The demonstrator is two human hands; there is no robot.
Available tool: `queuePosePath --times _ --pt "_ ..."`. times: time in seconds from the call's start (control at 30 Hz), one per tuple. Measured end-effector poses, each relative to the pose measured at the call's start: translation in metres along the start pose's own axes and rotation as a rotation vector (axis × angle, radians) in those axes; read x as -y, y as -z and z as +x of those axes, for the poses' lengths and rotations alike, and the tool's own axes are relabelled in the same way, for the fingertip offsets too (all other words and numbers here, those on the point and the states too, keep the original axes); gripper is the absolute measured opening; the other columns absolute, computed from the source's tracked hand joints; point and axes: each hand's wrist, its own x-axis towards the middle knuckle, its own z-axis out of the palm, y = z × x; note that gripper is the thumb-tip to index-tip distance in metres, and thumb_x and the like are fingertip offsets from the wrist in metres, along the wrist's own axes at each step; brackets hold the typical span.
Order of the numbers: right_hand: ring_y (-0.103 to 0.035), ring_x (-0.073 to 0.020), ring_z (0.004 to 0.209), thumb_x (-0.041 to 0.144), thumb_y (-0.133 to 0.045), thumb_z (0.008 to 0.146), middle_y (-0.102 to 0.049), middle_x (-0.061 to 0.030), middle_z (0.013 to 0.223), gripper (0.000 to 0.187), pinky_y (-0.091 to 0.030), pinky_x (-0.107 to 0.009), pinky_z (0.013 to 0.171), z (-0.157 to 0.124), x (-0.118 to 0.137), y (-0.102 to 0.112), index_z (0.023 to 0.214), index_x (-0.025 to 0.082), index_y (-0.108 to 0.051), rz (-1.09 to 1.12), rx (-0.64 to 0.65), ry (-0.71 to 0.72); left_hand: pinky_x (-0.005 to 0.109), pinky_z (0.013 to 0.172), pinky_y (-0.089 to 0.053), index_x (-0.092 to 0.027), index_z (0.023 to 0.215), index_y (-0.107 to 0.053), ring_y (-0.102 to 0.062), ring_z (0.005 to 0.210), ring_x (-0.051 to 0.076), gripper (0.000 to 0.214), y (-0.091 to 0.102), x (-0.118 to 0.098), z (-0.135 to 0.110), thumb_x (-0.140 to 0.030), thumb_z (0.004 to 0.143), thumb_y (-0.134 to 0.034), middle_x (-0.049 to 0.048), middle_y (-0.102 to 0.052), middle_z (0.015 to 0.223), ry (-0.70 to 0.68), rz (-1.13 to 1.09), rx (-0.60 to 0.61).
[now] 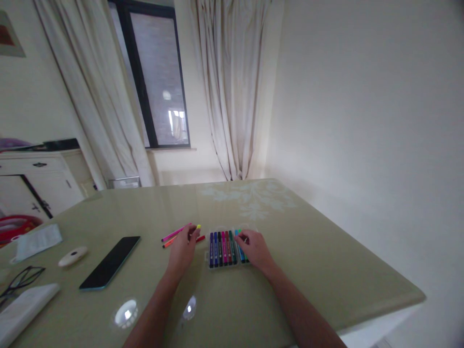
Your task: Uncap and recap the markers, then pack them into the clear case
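Note:
A clear plastic case (206, 257) lies open on the table with a row of colored markers (222, 249) standing side by side in it, blue, black, pink, red and green. My right hand (255, 247) rests over the case's right part, its fingers pinched together by the light blue and green markers (242, 256). What those fingertips hold, if anything, is hidden. Left of the case, my left hand (183, 249) is closed, with the yellow end of a marker (198, 226) showing at its fingertips. Loose pink and orange markers (170, 238) lie beside it, and a red marker (200, 238) pokes out behind it.
A black phone (110, 263) lies to the left on the table (326, 270). Beyond it are a white oval object (73, 256), glasses (27, 276), a white box-like object (27, 309) and a pale packet (38, 241). A wall (362, 145) stands along the right.

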Motion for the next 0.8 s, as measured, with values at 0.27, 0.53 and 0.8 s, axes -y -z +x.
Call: queuePosePath --times 0.27,0.53,0.8 --pt "-0.055 -0.0140 0.059 0.054 -0.057 0.094 -0.065 -0.0005 0.067 0.041 -0.041 -0.024 0.056 -0.004 0.016 -0.001 0.079 0.020 -0.074 0.428 0.229 0.023 0.035 0.079 -0.058 -0.016 0.123 -0.065 -0.073 0.088 0.023 0.061 -0.028 -0.033 -0.021 -0.064 0.085 -0.065 0.0098 -0.077 0.101 0.089 -0.641 0.248" --pt "-0.055 -0.0127 0.053 0.060 -0.069 0.084 -0.065 0.0002 0.064 0.042 -0.041 -0.023 0.051 -0.007 0.024 0.000 0.079 0.018 -0.072 0.654 0.322 -0.084 0.037 0.084 -0.059 -0.018 0.117 -0.067 -0.074 0.094 0.024 0.051 -0.037 -0.044 -0.029 -0.058 0.084 -0.069 0.0093 -0.078 0.105 0.085 -0.726 0.290" --pt "-0.064 -0.0162 0.068 0.052 -0.077 0.078 -0.072 -0.0022 0.078 0.036 -0.047 -0.025 0.061 0.000 0.011 0.001 0.091 0.018 -0.076 0.705 0.279 -0.074 0.040 0.092 -0.057 -0.018 0.133 -0.059 -0.072 0.105 0.025 0.055 -0.045 -0.038 -0.029 -0.052 0.089 -0.065 0.0127 -0.074 0.120 0.008 -0.638 0.187"
